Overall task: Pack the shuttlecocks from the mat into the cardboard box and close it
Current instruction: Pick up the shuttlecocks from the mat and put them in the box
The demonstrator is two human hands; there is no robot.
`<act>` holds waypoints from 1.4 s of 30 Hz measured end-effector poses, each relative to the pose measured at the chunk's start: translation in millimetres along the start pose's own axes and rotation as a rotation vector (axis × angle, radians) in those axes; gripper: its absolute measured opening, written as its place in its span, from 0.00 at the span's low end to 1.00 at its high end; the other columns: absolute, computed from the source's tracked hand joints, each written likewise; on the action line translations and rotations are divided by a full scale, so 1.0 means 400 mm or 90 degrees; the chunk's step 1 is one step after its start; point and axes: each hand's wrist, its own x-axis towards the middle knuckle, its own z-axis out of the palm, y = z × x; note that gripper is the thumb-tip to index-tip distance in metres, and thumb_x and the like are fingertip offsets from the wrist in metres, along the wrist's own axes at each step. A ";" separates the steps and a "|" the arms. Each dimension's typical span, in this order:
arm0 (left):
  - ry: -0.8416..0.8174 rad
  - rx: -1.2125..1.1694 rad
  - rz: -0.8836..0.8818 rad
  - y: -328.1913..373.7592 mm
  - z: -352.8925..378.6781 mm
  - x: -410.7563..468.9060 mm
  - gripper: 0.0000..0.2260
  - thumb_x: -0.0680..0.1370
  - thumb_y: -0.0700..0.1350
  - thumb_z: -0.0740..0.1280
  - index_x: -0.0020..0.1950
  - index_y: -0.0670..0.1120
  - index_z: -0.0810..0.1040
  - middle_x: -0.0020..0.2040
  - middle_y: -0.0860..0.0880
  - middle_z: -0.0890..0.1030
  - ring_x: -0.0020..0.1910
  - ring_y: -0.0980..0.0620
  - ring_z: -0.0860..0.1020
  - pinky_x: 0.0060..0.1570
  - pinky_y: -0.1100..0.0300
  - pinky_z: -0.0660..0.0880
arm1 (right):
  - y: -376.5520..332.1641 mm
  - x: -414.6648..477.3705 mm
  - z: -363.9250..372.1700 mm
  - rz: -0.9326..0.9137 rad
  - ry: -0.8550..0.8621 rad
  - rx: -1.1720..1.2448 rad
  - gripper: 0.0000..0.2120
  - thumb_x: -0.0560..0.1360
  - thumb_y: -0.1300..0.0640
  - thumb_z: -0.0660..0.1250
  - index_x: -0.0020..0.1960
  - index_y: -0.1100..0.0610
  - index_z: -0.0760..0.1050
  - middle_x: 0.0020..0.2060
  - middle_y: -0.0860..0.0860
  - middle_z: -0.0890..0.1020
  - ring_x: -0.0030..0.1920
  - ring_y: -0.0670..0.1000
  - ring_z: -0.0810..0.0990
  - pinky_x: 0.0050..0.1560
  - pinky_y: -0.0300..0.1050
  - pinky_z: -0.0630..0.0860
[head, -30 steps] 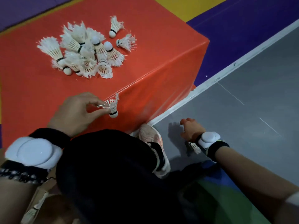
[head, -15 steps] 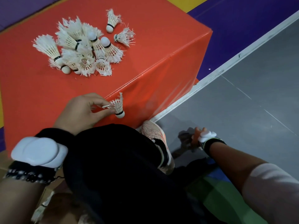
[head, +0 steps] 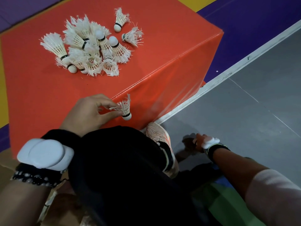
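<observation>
Head view: the left hand has its grip closed on a shuttlecock by the feathers; beyond that grip, a pile of shuttlecocks lies on the red mat. The right hand reaches toward the floor, its grip hidden
</observation>
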 end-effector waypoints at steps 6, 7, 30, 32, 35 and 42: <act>0.012 0.001 -0.017 -0.014 0.000 -0.009 0.12 0.68 0.59 0.70 0.46 0.55 0.85 0.46 0.54 0.82 0.45 0.55 0.80 0.50 0.51 0.76 | -0.038 -0.082 -0.062 -0.048 0.087 -0.057 0.23 0.79 0.50 0.61 0.73 0.51 0.66 0.70 0.52 0.71 0.71 0.55 0.69 0.65 0.47 0.65; 0.013 0.001 -0.019 -0.016 -0.002 -0.013 0.10 0.68 0.59 0.70 0.45 0.57 0.84 0.45 0.54 0.82 0.45 0.55 0.80 0.50 0.51 0.76 | -0.047 -0.095 -0.079 -0.071 0.091 -0.059 0.21 0.79 0.51 0.61 0.71 0.52 0.68 0.69 0.51 0.72 0.70 0.54 0.70 0.63 0.46 0.65; 0.406 0.228 -0.078 0.113 -0.191 -0.261 0.09 0.77 0.52 0.69 0.50 0.47 0.80 0.47 0.48 0.78 0.49 0.45 0.77 0.48 0.48 0.75 | -0.476 -0.587 -0.530 -0.582 0.470 -0.037 0.19 0.73 0.65 0.64 0.64 0.59 0.76 0.57 0.57 0.78 0.58 0.60 0.77 0.55 0.47 0.71; 0.466 0.255 -0.100 0.135 -0.242 -0.339 0.10 0.78 0.51 0.68 0.52 0.45 0.80 0.48 0.47 0.79 0.50 0.44 0.77 0.50 0.48 0.75 | -0.545 -0.685 -0.552 -0.657 0.520 -0.057 0.20 0.72 0.67 0.63 0.62 0.58 0.77 0.57 0.57 0.79 0.58 0.59 0.77 0.54 0.47 0.71; 0.489 0.272 -0.115 0.158 -0.280 -0.376 0.11 0.79 0.52 0.66 0.53 0.45 0.79 0.49 0.47 0.78 0.50 0.45 0.77 0.50 0.48 0.75 | -0.602 -0.776 -0.577 -0.727 0.567 -0.058 0.17 0.73 0.66 0.63 0.61 0.58 0.78 0.55 0.57 0.81 0.56 0.58 0.78 0.55 0.47 0.72; 0.583 0.318 -0.181 0.241 -0.400 -0.572 0.10 0.79 0.53 0.65 0.53 0.49 0.79 0.51 0.51 0.77 0.53 0.49 0.76 0.52 0.49 0.74 | -0.733 -1.038 -0.570 -0.881 0.602 -0.041 0.09 0.72 0.64 0.60 0.47 0.60 0.79 0.41 0.56 0.82 0.45 0.58 0.79 0.46 0.55 0.77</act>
